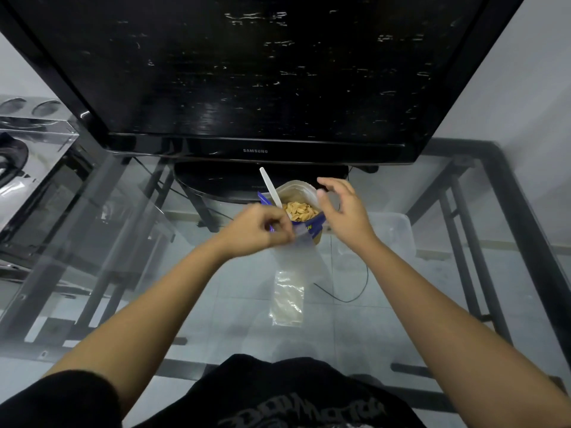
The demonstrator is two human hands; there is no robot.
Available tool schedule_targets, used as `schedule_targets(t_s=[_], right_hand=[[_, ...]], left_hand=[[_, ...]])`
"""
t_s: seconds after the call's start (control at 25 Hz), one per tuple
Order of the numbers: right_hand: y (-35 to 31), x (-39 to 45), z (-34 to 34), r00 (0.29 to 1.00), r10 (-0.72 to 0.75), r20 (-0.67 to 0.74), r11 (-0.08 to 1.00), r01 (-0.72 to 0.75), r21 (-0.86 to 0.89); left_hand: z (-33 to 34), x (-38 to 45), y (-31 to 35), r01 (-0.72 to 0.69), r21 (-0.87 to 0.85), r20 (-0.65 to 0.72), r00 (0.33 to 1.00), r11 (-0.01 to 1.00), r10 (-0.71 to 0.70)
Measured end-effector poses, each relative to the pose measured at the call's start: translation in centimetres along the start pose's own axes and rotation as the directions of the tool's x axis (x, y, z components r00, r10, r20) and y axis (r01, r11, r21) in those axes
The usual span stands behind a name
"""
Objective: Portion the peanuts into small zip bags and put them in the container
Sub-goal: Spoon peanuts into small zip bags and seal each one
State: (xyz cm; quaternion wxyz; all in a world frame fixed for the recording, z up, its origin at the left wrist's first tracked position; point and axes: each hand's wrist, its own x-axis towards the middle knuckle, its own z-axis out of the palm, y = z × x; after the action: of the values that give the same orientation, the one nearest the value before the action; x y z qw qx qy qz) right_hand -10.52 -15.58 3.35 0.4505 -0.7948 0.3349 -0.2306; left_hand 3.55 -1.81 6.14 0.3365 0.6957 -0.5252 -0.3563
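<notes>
Spare zip bags lay nearest — beyond them, one small bag was pinched by the left hand beside the peanut pack; the right hand was held released, fingers spread.

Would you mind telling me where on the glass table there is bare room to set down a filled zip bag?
Bare glass lies left of the empty zip bags, below the left hand, and between those bags and the clear container. It is crowded around the peanut bag with its spoon, under the TV.
</notes>
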Motion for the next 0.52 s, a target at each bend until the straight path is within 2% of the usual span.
schedule_targets(t_s=[0.04,0.12,0.16,0.24,0.28,0.36,0.44,0.52], right_hand=[[-0.6,-0.2,-0.2,0.999,0.029,-0.027,0.988,-0.025,0.15],[-1.6,-0.7,-0.7,0.993,0.088,0.08,0.92,-0.112,0.376],[-1.8,-0.9,-0.9,0.982,0.096,0.166,0.915,-0.152,0.374],[-1.7,-1.2,-1.1,0.96,0.114,0.255,0.957,-0.175,0.23],[-1.5,-1.3,-1.1,0.963,0.127,0.239,0.965,-0.176,0.197],[-1.1,-1.3,-1.3,0.974,0.154,0.163,0.937,-0.196,0.288],[-1.0,-1.1,-1.6,0.974,0.176,0.144,0.892,-0.219,0.396],[-0.9,-0.9,-1.7,0.975,0.153,0.161,0.897,-0.205,0.391]], left_hand=[[-0.9,0.0,0.9,0.012,-0.118,-0.061,0.998,0.993,-0.019],[-1.7,0.3,2.0,0.014,-0.277,-0.204,0.976,0.961,-0.073],[-1.8,0.5,2.1,0.015,-0.323,-0.26,0.96,0.946,-0.104],[-1.9,1.0,1.5,0.017,-0.405,-0.301,0.942,0.914,-0.151],[-1.8,1.1,1.1,0.014,-0.451,-0.298,0.94,0.893,-0.165],[-1.8,1.3,0.3,0.02,-0.518,-0.282,0.94,0.855,-0.193],[-1.9,1.2,0.1,0.035,-0.489,-0.302,0.931,0.872,-0.207],[-2.0,1.2,0.2,0.042,-0.338,-0.361,0.917,0.94,-0.171]])
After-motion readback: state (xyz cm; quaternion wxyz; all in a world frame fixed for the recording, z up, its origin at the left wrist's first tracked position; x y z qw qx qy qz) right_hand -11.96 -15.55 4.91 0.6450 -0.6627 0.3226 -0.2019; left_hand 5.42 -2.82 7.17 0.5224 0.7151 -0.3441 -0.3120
